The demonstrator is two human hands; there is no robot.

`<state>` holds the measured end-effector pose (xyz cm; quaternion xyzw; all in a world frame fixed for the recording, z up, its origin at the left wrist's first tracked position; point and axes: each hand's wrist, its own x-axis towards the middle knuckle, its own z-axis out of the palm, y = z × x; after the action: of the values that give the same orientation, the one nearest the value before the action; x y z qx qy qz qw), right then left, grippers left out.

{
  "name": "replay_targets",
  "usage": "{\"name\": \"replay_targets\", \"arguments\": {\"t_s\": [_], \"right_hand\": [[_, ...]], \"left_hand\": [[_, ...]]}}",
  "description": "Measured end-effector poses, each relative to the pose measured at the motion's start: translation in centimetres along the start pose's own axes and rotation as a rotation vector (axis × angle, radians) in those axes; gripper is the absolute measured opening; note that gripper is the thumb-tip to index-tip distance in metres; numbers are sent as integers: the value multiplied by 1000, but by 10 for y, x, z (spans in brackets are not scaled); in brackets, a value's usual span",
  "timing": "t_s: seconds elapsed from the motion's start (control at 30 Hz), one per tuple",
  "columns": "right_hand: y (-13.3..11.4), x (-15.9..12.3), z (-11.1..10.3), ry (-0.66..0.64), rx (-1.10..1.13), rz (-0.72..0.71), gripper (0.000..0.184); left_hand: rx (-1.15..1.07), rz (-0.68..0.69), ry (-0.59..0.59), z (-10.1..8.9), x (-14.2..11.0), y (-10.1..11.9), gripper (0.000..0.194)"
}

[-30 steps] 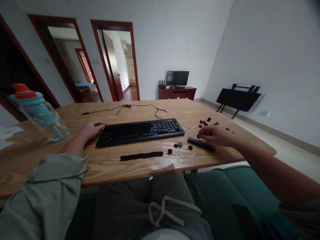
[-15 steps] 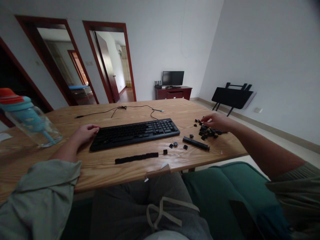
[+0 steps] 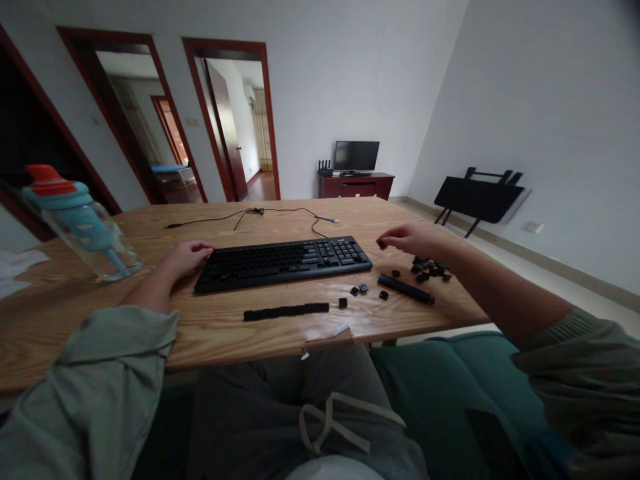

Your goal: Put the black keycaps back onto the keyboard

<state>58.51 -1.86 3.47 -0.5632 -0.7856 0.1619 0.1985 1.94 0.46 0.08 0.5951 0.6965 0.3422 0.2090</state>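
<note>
A black keyboard (image 3: 280,262) lies on the wooden table in front of me. My left hand (image 3: 189,259) holds the keyboard's upper left corner, its fingers closed against the edge. Just off the keyboard's right end is my right hand (image 3: 411,239), pinching a small black keycap (image 3: 382,245) between thumb and fingertips. Below that wrist lies a loose pile of keycaps (image 3: 425,270), partly hidden by the forearm. Nearer me, several keycaps form a straight row (image 3: 286,311), and a single keycap (image 3: 343,302) sits just right of it.
A black bar (image 3: 406,289) and a few scattered keycaps (image 3: 363,288) lie right of the row. The cable (image 3: 257,211) runs behind the keyboard. A water bottle (image 3: 95,230) stands at the left. The table's front edge (image 3: 225,357) is close to my lap.
My right hand has moved left from the keycap pile towards the keyboard, with a keycap now visible in its fingertips. The left hand stays at the keyboard's corner. The view has shifted slightly left.
</note>
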Motion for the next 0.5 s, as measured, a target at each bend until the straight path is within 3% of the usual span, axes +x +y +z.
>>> {"name": "replay_targets", "arguments": {"t_s": [0.13, 0.23, 0.5], "right_hand": [[-62, -22, -1, -107, 275, -43, 45], [-93, -32, -2, -163, 402, -106, 44], [-128, -40, -5, -256, 424, -191, 33]], "left_hand": [[7, 21, 0, -1, 1, -3, 31], [4, 35, -7, 0, 2, -4, 32], [-11, 84, 14, 2, 14, -15, 33]]}}
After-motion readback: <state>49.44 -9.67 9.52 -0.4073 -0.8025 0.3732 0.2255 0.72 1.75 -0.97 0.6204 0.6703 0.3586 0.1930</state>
